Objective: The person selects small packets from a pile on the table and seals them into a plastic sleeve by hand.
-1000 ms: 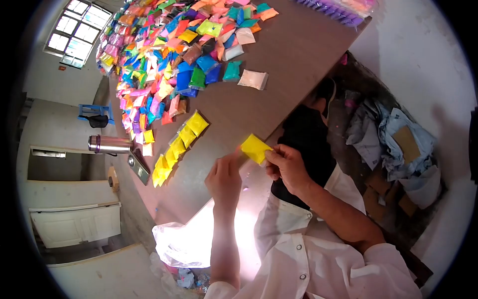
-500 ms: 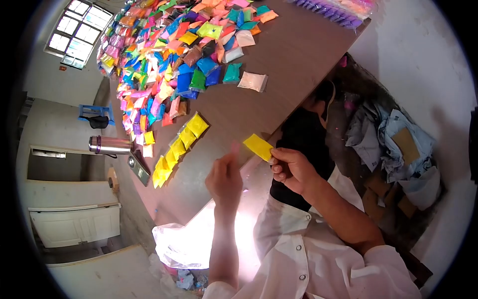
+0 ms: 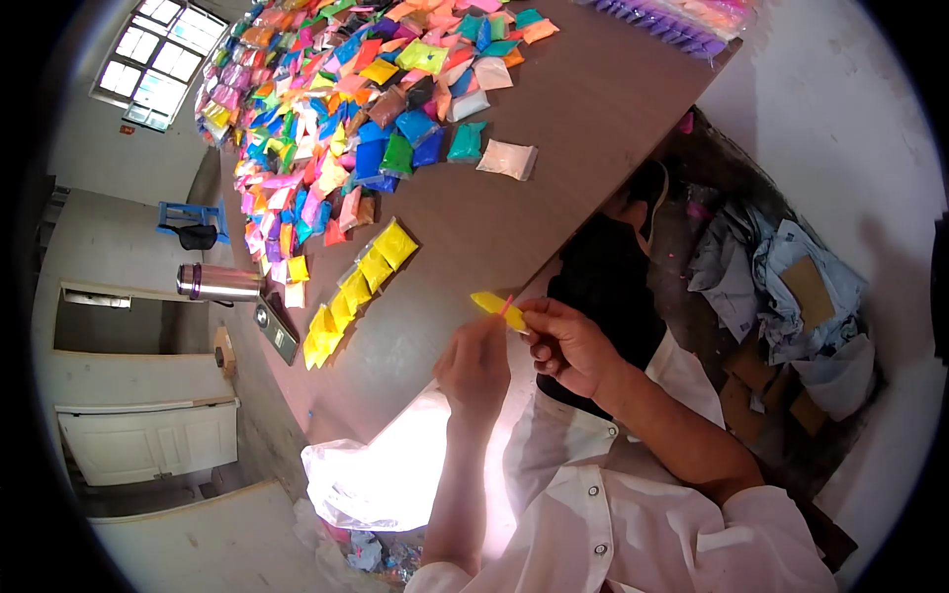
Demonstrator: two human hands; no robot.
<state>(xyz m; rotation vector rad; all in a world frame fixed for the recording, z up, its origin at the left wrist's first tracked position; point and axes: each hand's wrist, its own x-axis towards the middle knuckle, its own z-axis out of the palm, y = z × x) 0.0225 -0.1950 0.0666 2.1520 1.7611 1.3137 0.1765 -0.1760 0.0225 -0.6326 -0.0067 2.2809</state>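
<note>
Pinched in my right hand is a small yellow packet, held by its near end above the table edge. My left hand is closed on a thin pink stick-like piece, which crosses in front of the packet. Whether the piece touches the packet I cannot tell. The two hands are close together. To the left, a row of several yellow packets lies overlapping on the brown table.
A large heap of coloured packets covers the table's far side. A steel flask and a dark flat device stand at the left. Purple bristle-like strips lie at the top. Crumpled bags are on the floor at right.
My left hand has moved right and brought the pink piece up against or in front of the packet. The yellow packet in my right hand has tilted and shows a narrower face.
</note>
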